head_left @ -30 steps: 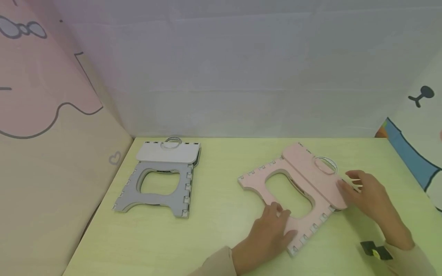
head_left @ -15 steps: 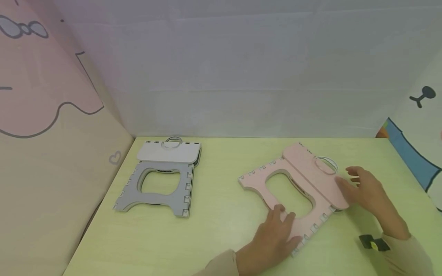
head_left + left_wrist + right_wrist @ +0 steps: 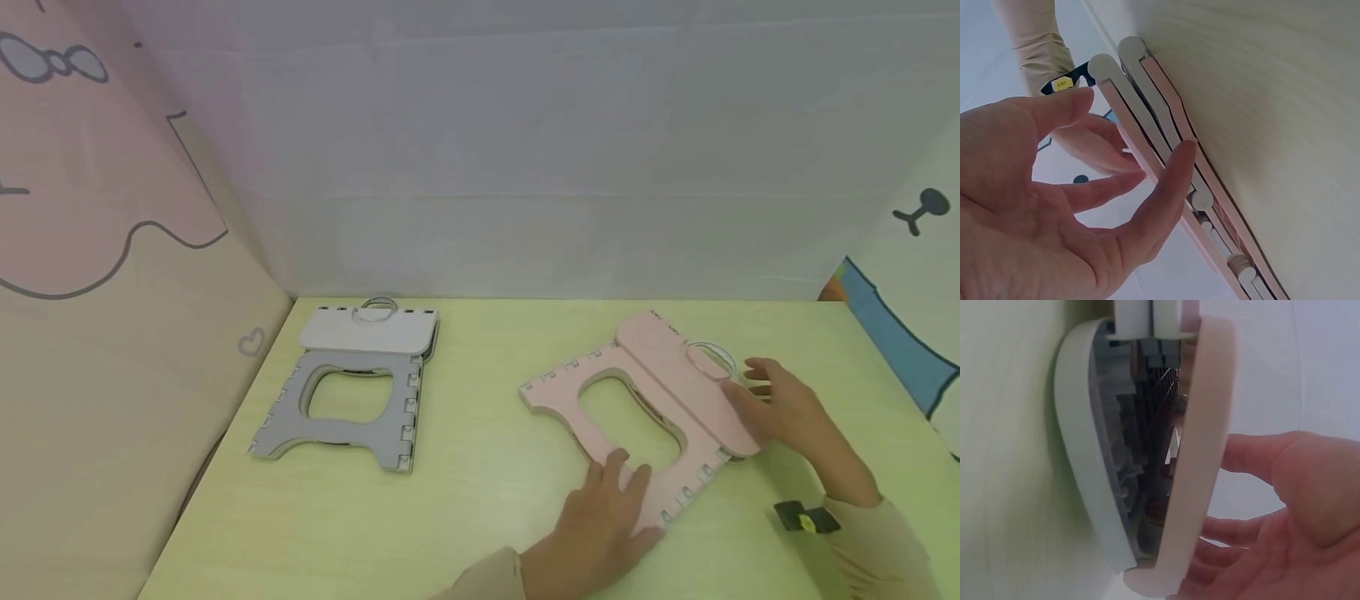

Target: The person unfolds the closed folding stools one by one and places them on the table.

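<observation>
A pink folding step stool (image 3: 678, 375) lies folded and slanted on the right half of the table. My left hand (image 3: 596, 521) is at its near leg end, fingers spread; in the left wrist view a finger touches the edge of the stool's stacked layers (image 3: 1125, 119). At the far right end, beside the white carry handle (image 3: 716, 354), my right hand (image 3: 787, 412) has its thumb on the top panel. The right wrist view shows those fingertips against the panel's outer face (image 3: 1204, 425), with none wrapped around its edge.
A grey folding step stool (image 3: 330, 429) with a white top panel lies folded at the table's left. Bare pale table (image 3: 465, 417) separates the two stools. A pale curtain (image 3: 525, 167) closes off the back, and printed cloths hang at both sides.
My left hand has shifted a little rightward along the near leg of the pink stool. The right hand has slid slightly up and left toward the handle. Both stools stay nearly still.
</observation>
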A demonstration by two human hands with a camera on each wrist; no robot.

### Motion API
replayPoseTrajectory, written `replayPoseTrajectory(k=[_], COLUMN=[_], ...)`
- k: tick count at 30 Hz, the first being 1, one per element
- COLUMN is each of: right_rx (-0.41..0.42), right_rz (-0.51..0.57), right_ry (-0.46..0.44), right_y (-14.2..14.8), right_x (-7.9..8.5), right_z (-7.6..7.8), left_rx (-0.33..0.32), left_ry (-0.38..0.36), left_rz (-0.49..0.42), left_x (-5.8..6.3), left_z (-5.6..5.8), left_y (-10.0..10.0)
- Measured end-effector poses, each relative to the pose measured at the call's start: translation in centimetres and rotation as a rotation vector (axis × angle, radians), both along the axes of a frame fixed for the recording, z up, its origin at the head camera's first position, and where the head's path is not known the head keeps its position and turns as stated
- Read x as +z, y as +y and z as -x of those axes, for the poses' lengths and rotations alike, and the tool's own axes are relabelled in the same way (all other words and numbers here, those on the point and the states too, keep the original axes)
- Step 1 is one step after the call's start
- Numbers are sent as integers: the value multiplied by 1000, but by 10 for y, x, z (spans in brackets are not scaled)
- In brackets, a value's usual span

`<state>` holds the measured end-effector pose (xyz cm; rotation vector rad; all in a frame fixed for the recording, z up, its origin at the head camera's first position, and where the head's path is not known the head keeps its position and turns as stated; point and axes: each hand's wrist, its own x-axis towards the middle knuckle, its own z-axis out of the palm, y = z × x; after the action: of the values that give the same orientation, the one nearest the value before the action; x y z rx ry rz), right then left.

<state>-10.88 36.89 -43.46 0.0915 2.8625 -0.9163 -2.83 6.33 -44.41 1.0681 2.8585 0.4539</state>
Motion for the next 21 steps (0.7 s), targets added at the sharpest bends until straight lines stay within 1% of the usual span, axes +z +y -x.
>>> replayPoseTrajectory(k=[5, 10, 14, 17, 21], right_rx=[13, 25, 49, 64, 68], right_rz=[12, 8, 16, 31, 39], right_ry=[-26, -61, -52, -40, -38], right_y=[-1, -3, -4, -4, -3], right_x=[0, 1, 0, 0, -1], right_z=[3, 5, 6, 7, 7], left_rx=[-14, -24, -37, -41, -37], left_ry=[44, 31, 48, 57, 49], left_rz=[19, 1, -12, -3, 1], left_x=[-1, -1, -3, -4, -4], left_z=[-2, -1, -2, -3, -3], left_y=[2, 2, 2, 3, 4])
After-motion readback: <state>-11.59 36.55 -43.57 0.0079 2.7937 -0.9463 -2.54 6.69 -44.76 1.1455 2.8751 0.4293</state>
